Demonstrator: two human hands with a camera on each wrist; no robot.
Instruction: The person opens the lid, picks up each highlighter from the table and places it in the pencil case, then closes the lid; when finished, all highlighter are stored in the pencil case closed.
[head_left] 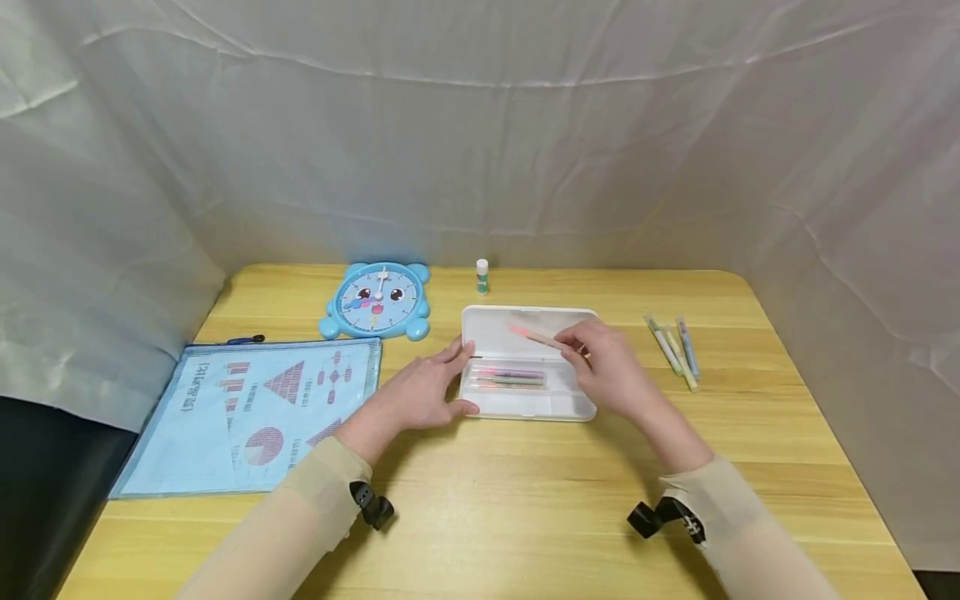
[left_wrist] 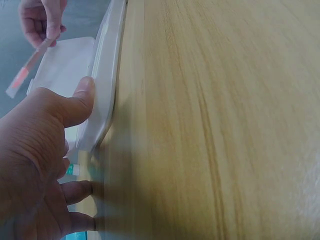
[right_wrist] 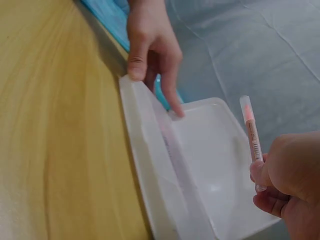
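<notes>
A white pencil case [head_left: 536, 408] lies open on the table with its lid [head_left: 491, 327] folded back. Several slim pens [head_left: 510, 380] lie in its left part. My left hand [head_left: 420, 392] holds the left end of the case, thumb at the near corner and index finger by the lid's hinge. Above the case, my right hand [head_left: 607, 367] pinches a pink marker [head_left: 542, 337] near one end. The marker slants, its pink tip pointing left over the lid. In the right wrist view, the marker [right_wrist: 254, 140] shows a clear cap and printed barrel.
Several markers [head_left: 675, 354] lie to the right of the case. A glue stick [head_left: 482, 277] stands behind it. At the back left is a blue toy clock [head_left: 378, 302]. A blue mesh folder [head_left: 217, 450] covers the table's left side, with a dark pen [head_left: 243, 340] at its far edge.
</notes>
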